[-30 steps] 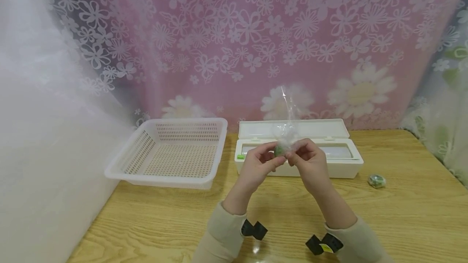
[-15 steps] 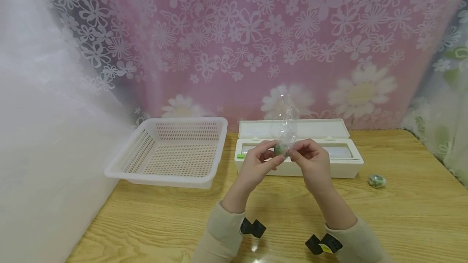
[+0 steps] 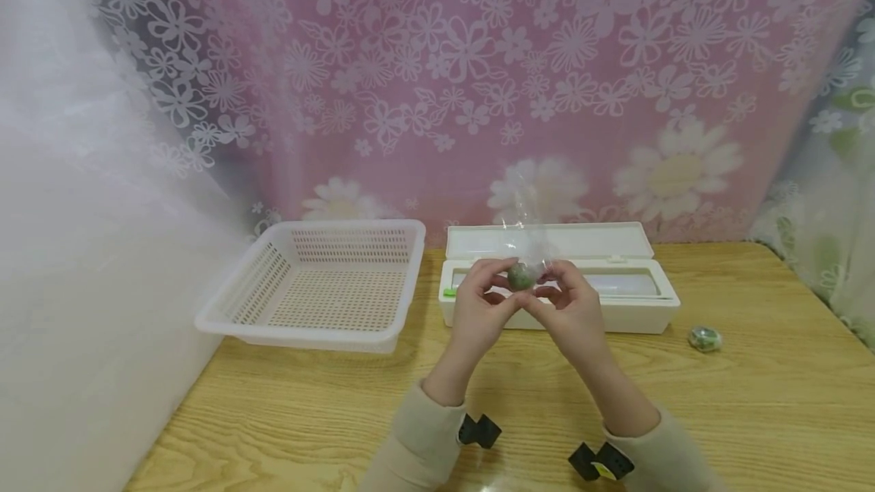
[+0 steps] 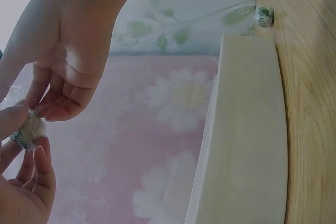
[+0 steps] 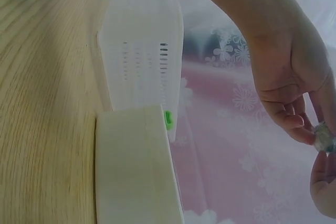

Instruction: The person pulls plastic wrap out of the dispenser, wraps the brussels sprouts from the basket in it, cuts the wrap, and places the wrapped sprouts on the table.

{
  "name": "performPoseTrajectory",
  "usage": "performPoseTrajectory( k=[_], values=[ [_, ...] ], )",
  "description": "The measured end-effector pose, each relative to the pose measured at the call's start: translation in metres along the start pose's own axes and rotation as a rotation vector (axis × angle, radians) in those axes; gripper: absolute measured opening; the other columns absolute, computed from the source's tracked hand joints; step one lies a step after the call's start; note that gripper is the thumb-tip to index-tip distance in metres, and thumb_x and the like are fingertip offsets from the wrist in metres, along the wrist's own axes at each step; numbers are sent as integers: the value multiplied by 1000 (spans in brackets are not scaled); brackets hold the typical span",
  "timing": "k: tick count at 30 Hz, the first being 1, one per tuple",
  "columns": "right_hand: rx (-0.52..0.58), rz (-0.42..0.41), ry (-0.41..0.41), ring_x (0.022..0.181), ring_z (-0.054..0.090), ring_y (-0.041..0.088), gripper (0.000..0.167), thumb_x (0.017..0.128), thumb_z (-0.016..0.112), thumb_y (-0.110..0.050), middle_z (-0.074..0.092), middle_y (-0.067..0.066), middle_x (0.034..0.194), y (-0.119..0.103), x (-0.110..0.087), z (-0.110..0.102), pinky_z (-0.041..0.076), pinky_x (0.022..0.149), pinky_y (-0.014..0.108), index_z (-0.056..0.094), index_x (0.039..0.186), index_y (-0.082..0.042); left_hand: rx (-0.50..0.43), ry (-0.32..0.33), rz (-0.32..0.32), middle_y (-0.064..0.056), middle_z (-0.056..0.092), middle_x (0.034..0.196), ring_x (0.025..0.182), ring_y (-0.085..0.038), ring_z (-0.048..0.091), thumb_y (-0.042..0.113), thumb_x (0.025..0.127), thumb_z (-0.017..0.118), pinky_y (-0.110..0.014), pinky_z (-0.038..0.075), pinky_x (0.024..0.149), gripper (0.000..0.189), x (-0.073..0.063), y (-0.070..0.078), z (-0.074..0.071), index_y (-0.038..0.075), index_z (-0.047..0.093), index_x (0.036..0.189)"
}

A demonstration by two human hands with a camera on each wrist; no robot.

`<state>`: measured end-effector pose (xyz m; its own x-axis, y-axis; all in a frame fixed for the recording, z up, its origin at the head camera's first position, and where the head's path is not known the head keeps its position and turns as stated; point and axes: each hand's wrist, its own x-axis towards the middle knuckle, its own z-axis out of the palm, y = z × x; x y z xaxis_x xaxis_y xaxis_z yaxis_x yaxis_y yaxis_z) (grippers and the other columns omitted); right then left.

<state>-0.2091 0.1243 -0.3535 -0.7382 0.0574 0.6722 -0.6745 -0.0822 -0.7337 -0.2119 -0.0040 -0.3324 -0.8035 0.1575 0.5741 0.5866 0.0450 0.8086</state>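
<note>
A small round green piece (image 3: 522,276), seemingly food, is held up between both hands in front of the wrap box. Clear plastic film (image 3: 529,238) surrounds it, and a loose tail of film stands up above. My left hand (image 3: 480,308) pinches the green piece from the left with thumb and fingers. From the right, my right hand (image 3: 573,311) grips the piece and gathered film, its thumb tip meeting the left thumb. In the left wrist view, the wrapped piece (image 4: 29,129) shows a pale side and a green side. In the right wrist view, fingers partly hide the green piece (image 5: 323,137).
Behind the hands stands a white cling film box (image 3: 632,316), its lid raised and a film roll inside. A white perforated basket (image 3: 383,336) is on the left. Another wrapped green piece (image 3: 704,339) lies on the wooden table (image 3: 752,416) at the right.
The green piece has been turned, so its round face shows more. The right hand has shifted slightly left, and the film tail has sunk and shifted left.
</note>
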Motion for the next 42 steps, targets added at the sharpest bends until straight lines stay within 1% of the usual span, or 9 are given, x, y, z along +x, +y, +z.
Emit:
performPoseTrajectory(
  k=[4, 8, 13, 19, 23, 27, 34, 38, 42],
  values=[
    [16, 68, 83, 80, 52, 10, 16, 77, 59, 13, 53, 2, 84, -1, 0, 0, 46, 69, 18, 55, 88, 2, 24, -25, 10, -17, 54, 98, 78, -23, 55, -2, 74, 68, -27, 50, 58, 34, -2, 3, 1, -7, 58, 106],
    [60, 101, 90, 78, 52, 12, 6, 83, 55, 8, 54, 3, 82, -1, 0, -2, 47, 70, 20, 57, 85, 2, 1, -40, 6, -17, 54, 100, 79, -24, 56, -1, 75, 67, -27, 50, 58, 35, -1, 0, 1, -6, 57, 108],
    [96, 108, 72, 73, 55, 12, 10, 88, 51, 2, 54, 3, 80, -2, 1, -5, 48, 68, 21, 58, 83, -3, -66, -66, -19, -15, 54, 103, 80, -21, 57, 0, 77, 67, -24, 49, 58, 37, 0, -16, 1, -4, 56, 112],
    [197, 119, 68, 71, 54, 11, 17, 89, 48, 2, 54, 2, 78, -3, 2, -6, 48, 67, 21, 60, 82, -7, -128, -101, -67, -20, 55, 101, 81, -24, 57, -4, 80, 62, -19, 47, 59, 35, 1, -14, 1, -6, 52, 113],
    [273, 164, 72, 70, 53, 10, 13, 87, 51, 2, 53, 3, 79, -4, 3, -6, 47, 66, 20, 58, 82, -7, -171, -136, -75, -22, 55, 103, 83, -23, 56, -5, 81, 59, -20, 48, 61, 34, 2, -26, 2, -7, 50, 114],
    [331, 221, 74, 71, 53, 10, 6, 84, 58, -2, 51, 3, 79, -5, 3, -7, 47, 65, 19, 55, 83, -7, -191, -182, -64, -23, 54, 105, 83, -18, 57, -4, 85, 54, -21, 48, 60, 33, 1, -26, 1, -7, 47, 117],
    [366, 262, -12, 78, 53, 9, 18, 84, 56, 3, 54, 1, 88, -4, 3, -7, 47, 67, 19, 50, 94, -10, -299, -214, -61, -20, 53, 104, 83, -9, 54, 0, 84, 57, -21, 48, 63, 37, 0, -23, -1, -7, 47, 119],
    [381, 245, -80, 77, 53, 8, 20, 84, 56, 4, 55, 0, 89, -4, 3, -7, 47, 66, 19, 52, 97, -11, -297, -186, -72, -10, 52, 104, 79, -7, 55, 7, 84, 60, -19, 46, 60, 37, 0, -23, -1, -8, 50, 117],
    [329, 217, -150, 77, 51, 9, 26, 84, 53, 7, 55, 0, 91, -4, 3, -10, 45, 66, 19, 55, 103, -10, -276, -140, -86, -13, 56, 92, 72, -8, 54, 6, 84, 59, -19, 43, 55, 32, 1, -24, -1, -9, 52, 112]
  ],
)
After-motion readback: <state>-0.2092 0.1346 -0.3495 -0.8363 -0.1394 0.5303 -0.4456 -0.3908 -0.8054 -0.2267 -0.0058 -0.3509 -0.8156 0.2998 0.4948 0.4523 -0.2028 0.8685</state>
